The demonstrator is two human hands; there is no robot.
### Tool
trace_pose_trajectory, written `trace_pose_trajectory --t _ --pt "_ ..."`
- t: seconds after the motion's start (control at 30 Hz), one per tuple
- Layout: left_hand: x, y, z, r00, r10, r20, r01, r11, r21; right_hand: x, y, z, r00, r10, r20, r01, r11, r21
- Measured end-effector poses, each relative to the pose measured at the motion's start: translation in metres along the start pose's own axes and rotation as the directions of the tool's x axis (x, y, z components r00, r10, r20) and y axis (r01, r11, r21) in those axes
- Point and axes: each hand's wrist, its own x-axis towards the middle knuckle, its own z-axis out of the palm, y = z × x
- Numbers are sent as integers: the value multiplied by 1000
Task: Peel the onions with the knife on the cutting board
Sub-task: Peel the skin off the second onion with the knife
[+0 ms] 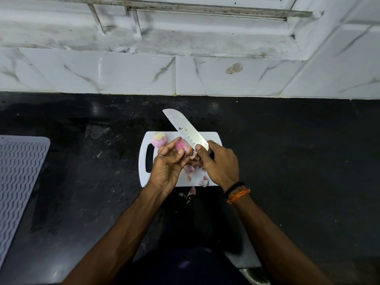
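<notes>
Black stone counter (pixel 287 161) fills the lower half of the frame, and nearest the camera two forearms reach up from the bottom edge, the right one banded at the wrist. Just above them, at centre frame, the white cutting board (pixel 213 136) carries a scatter of pink peelings (pixel 190 169), with a few scraps spilled onto the counter below it. The left hand (pixel 167 163) cups a pink onion (pixel 183 148) over the board, its fingers curled round it and the thumb pressed on its flank. The right hand (pixel 220 163) is closed round the handle of the knife (pixel 185 128), thumb lying on the blade's flat near the onion, blade slanting toward the upper left. Judging by its glossy surface, the onion is light, firm and rather slippery, so it is best held by the rounded sides while the edge lifts the papery skin at the end. Farther off, a second, already peeled onion (pixel 160 139) rests at the board's upper left corner. A ridged grey mat (pixel 18 171) lies at the left edge, and marbled white wall tiles (pixel 123 73) rise beyond.
</notes>
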Motion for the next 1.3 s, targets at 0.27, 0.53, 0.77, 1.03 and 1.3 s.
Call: trace_pose_trajectory --t 0.27,0.53,0.77,1.03,1.3 --pt "1 -1 -1 1000 21 13 -21 1000 17 -2 -5 1 990 -57 -131 40 991 -131" --pt "2 -4 -2 998 36 -46 -35 999 27 -1 0 5 984 -98 -147 74 984 -162" --pt "0 -1 4 1000 20 -23 -22 997 -73 -6 -2 9 993 -4 -120 12 998 59" --pt "1 -2 3 1000 -18 -11 16 990 -138 0 0 -2 994 59 -90 -52 995 84" --pt "0 -3 5 1000 -6 -15 4 994 -110 -4 -1 3 995 -23 -93 21 1000 -15"
